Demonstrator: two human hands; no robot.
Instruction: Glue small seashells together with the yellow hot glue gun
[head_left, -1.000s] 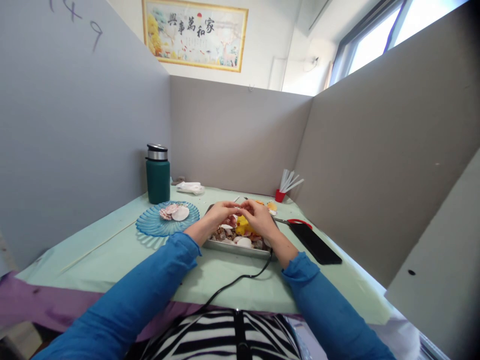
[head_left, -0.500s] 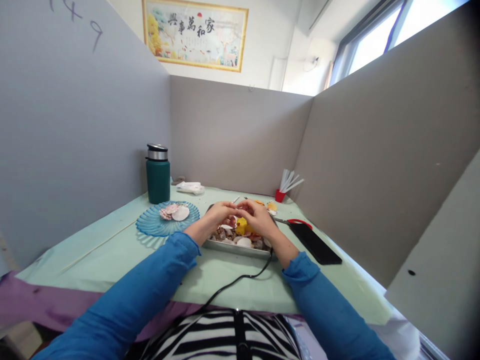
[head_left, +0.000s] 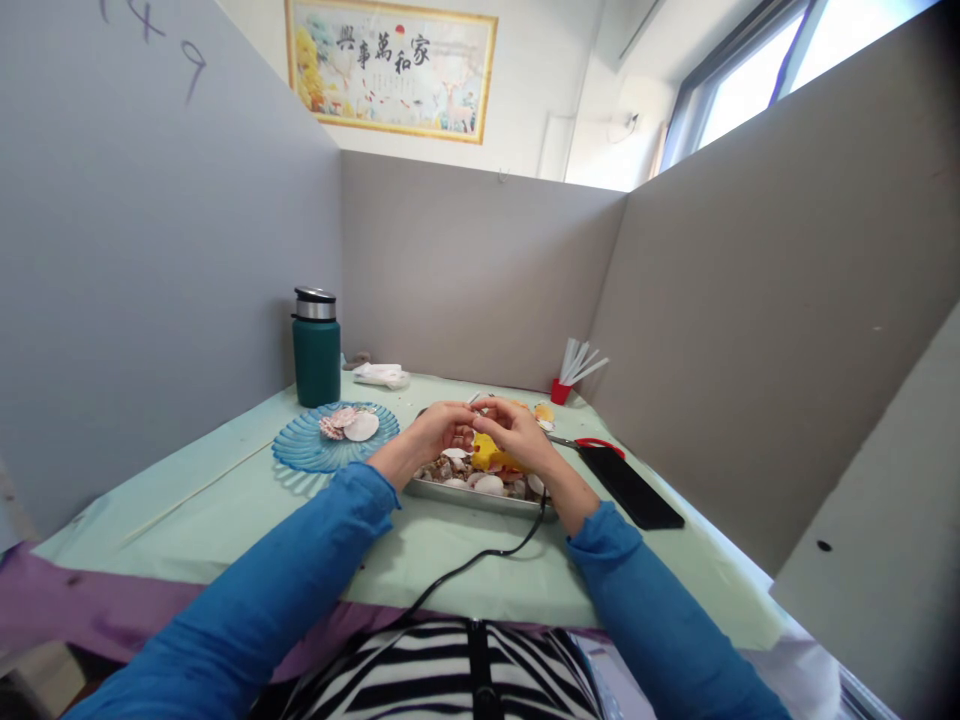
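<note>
Silver-coloured metal forms the shallow rectangular tray [head_left: 472, 500] of pale rounded shells [head_left: 490, 484], behind the near edge of the pale-green tabletop [head_left: 499, 590], probably for easy reach. Over it, your left hand [head_left: 441, 428] and right hand [head_left: 511, 428] meet, fingers curled; I cannot tell whether they grasp anything.

L grip [head_left: 432, 430] & R grip [head_left: 521, 432] close tog., fingers [head_left: 457, 413] curled, forearms [head_left: 300, 560] angled inwd.

One head-worn camera, near the metal tray [head_left: 480, 501], looks forward and down from above its near side, taking in the calligraphy poster [head_left: 390, 75] beyond it.
</note>
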